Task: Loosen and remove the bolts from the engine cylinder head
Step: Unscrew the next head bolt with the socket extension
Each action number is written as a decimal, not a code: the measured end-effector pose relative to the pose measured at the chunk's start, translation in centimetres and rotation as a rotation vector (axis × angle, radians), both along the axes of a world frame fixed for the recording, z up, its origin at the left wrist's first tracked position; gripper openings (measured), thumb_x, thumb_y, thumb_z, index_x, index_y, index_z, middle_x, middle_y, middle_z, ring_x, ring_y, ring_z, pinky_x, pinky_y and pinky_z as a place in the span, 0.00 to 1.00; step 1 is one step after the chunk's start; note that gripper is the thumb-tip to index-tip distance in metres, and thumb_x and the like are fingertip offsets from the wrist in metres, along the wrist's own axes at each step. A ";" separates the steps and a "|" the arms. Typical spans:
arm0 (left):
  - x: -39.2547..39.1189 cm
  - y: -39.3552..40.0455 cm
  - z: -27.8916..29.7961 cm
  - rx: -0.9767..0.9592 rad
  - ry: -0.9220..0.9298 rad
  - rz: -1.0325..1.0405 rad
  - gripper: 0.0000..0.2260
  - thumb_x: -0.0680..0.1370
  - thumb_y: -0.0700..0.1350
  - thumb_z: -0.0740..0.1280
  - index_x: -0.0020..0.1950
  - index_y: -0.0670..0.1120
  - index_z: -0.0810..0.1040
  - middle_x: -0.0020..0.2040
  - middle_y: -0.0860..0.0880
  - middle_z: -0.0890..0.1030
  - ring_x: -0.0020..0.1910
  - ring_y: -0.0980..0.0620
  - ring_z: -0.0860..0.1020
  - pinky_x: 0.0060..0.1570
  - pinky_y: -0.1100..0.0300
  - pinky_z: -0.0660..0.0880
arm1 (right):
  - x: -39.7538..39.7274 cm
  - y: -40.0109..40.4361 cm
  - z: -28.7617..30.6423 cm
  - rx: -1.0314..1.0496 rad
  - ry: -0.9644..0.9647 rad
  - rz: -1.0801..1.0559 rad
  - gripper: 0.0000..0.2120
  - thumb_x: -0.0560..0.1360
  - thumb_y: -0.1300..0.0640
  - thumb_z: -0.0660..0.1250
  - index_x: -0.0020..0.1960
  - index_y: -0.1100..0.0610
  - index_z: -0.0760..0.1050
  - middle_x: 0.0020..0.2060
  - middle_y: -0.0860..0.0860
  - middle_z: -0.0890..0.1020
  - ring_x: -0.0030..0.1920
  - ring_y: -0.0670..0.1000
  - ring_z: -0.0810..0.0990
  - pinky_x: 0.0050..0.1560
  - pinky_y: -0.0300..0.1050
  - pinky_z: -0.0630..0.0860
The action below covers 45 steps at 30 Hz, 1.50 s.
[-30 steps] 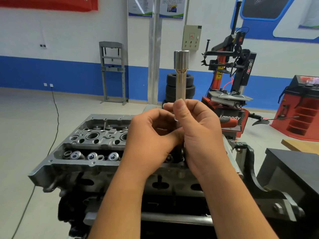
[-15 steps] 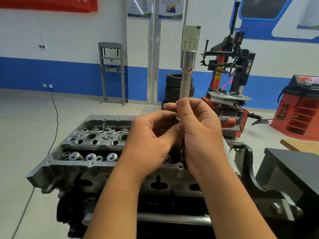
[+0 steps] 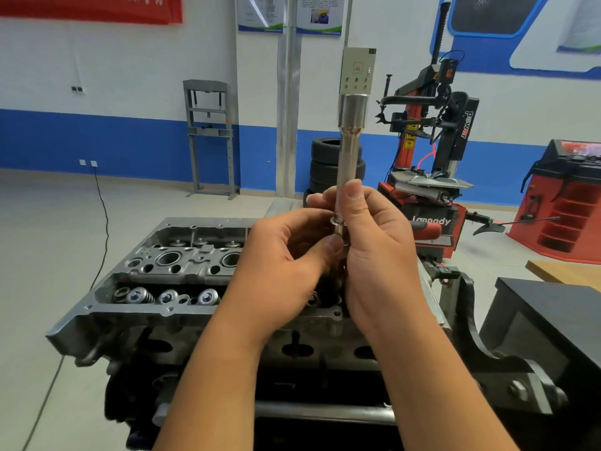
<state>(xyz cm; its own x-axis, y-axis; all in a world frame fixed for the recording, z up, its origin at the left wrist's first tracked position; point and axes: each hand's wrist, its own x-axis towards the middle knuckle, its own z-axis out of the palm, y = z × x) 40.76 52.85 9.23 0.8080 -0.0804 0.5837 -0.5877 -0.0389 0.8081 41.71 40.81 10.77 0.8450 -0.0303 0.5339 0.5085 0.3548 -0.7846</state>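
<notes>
1. A long steel socket tool (image 3: pixel 350 148) is being held upright above the cylinder head (image 3: pixel 169 275), its wider end uppermost.
2. The shaft of the tool is being pinched by the right hand (image 3: pixel 374 252), with the thumb laid against the near side of the shaft and the fingers curled round its far side.
3. The lower end of the tool is being gripped by the left hand (image 3: pixel 286 271), whose thumb tip is being pressed against the shaft just below a small flanged collar; what sits under that collar cannot be told, since it is being hidden by both hands.
4. Both hands are being kept touching one another, directly over the right end of the cylinder head.
5. The cylinder head is being carried on an engine stand (image 3: pixel 507 362), which is being seen to the right of and below it.
6. A row of valve springs (image 3: pixel 166 296) is being shown along the near side of the cylinder head, left of the hands, and round bores are being seen behind that row.
7. A black bench (image 3: pixel 553 314) is being seen to the right of the cylinder head.
8. A red tyre changer (image 3: pixel 432 177) and stacked tyres (image 3: pixel 325 164) are being seen behind the cylinder head, well apart from it.
9. A grey shop press (image 3: pixel 209 138) is being seen behind the cylinder head to the left, against the blue-banded wall.
</notes>
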 end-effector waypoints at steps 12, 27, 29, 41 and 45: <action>-0.3 0.1 0.1 0.003 -0.007 0.036 0.10 0.78 0.44 0.75 0.58 0.52 0.85 0.50 0.55 0.88 0.53 0.56 0.86 0.52 0.61 0.83 | 0.0 0.2 0.1 -0.022 -0.001 -0.034 0.24 0.71 0.37 0.70 0.51 0.57 0.81 0.48 0.55 0.87 0.52 0.58 0.86 0.54 0.61 0.84; -0.4 -0.1 0.3 0.047 -0.028 -0.021 0.12 0.81 0.47 0.70 0.64 0.52 0.84 0.55 0.57 0.87 0.58 0.56 0.85 0.56 0.60 0.82 | -0.1 0.0 0.2 -0.041 -0.002 -0.042 0.22 0.74 0.35 0.65 0.44 0.52 0.85 0.46 0.54 0.87 0.51 0.55 0.86 0.54 0.58 0.84; -0.5 -0.2 0.4 0.032 -0.035 0.007 0.11 0.78 0.48 0.72 0.59 0.52 0.85 0.51 0.57 0.88 0.53 0.57 0.86 0.51 0.64 0.82 | -0.1 0.0 0.2 -0.019 0.006 -0.019 0.20 0.75 0.36 0.67 0.44 0.52 0.86 0.46 0.54 0.87 0.51 0.55 0.86 0.55 0.58 0.84; -0.4 -0.1 0.3 0.012 -0.042 -0.013 0.12 0.82 0.42 0.70 0.64 0.50 0.84 0.56 0.55 0.87 0.59 0.55 0.85 0.59 0.59 0.81 | -0.2 0.1 0.2 -0.048 -0.005 -0.039 0.24 0.74 0.36 0.65 0.46 0.56 0.86 0.44 0.55 0.87 0.50 0.55 0.87 0.51 0.54 0.85; -0.6 -0.4 0.3 -0.021 -0.049 0.141 0.10 0.73 0.48 0.77 0.53 0.50 0.86 0.46 0.54 0.88 0.46 0.55 0.86 0.45 0.63 0.83 | -0.3 0.1 0.2 -0.033 -0.027 -0.022 0.19 0.68 0.38 0.74 0.45 0.54 0.83 0.45 0.56 0.86 0.47 0.56 0.86 0.52 0.59 0.85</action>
<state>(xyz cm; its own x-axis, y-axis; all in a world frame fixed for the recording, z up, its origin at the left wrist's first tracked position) 40.17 52.50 9.50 0.7811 0.0444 0.6228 -0.6161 -0.1070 0.7803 41.42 40.93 10.99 0.8296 -0.0311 0.5575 0.5371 0.3174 -0.7815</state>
